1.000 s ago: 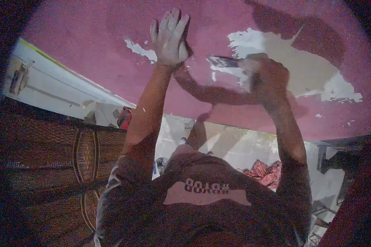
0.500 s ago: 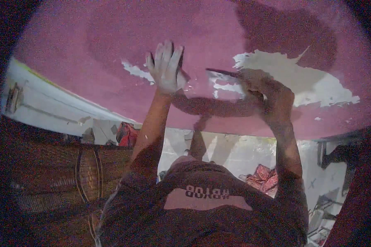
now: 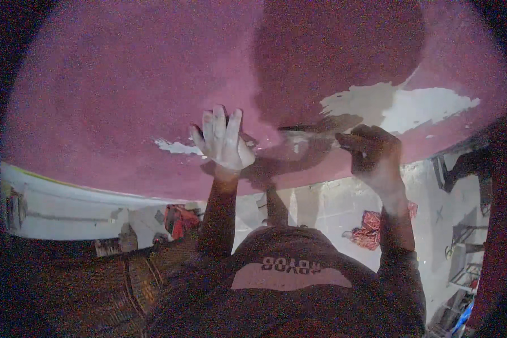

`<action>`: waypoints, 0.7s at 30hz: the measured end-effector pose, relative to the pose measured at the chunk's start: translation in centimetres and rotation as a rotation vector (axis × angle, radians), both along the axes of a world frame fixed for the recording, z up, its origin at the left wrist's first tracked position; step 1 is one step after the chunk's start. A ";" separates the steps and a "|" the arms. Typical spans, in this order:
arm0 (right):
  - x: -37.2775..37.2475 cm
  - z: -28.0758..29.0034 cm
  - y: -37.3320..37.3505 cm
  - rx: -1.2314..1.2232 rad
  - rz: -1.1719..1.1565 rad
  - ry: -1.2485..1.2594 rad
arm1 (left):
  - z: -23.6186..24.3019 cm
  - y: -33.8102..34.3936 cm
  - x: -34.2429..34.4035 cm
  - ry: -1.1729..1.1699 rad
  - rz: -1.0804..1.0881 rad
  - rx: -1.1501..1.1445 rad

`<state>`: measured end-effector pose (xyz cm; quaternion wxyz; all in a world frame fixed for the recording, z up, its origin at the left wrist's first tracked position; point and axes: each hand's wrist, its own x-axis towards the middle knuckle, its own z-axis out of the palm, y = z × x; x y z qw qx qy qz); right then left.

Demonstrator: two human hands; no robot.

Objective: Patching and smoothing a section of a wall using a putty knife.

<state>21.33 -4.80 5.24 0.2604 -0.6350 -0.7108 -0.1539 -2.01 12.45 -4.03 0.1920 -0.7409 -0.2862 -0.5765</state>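
My left hand (image 3: 225,138) is raised to a pink wall (image 3: 141,73), its fingers spread and its back dusted white. It appears to lie against the paint, beside a small ragged white patch (image 3: 177,147). To the right, my right hand (image 3: 377,155) is closed round a putty knife (image 3: 310,135). The thin wide blade is seen nearly edge-on, pointing left toward my left hand, close to or touching the wall. Most of the handle is hidden in my fingers. Above my right hand spreads a large jagged white patch (image 3: 428,107), partly in shadow.
Dark woven furniture (image 3: 96,293) fills the lower left, and a red bundle (image 3: 180,222) sits near it. Red patterned cloth (image 3: 366,231) lies on the pale floor at right. Farther right is a metal-framed stand (image 3: 467,265). My shadow falls over the wall.
My view has shifted, so the wall's bottom edge curves differently and both hands sit lower in the picture. The putty knife looks flatter, and the white marks around its blade show less.
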 end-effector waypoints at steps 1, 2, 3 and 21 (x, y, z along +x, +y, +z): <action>0.2 -0.5 0.2 0.053 0.027 0.102 | -0.2 -0.2 -0.3 -0.007 -0.014 0.011; 0.2 0.2 0.2 0.074 0.017 0.089 | -0.6 0.0 -0.5 -0.009 -0.013 0.007; 0.0 1.2 -0.2 -0.013 0.015 0.048 | -0.9 0.4 -0.6 -0.011 -0.012 0.004; -0.7 1.9 -3.8 0.002 -0.050 0.048 | -0.9 -1.7 -0.5 0.307 0.139 -0.428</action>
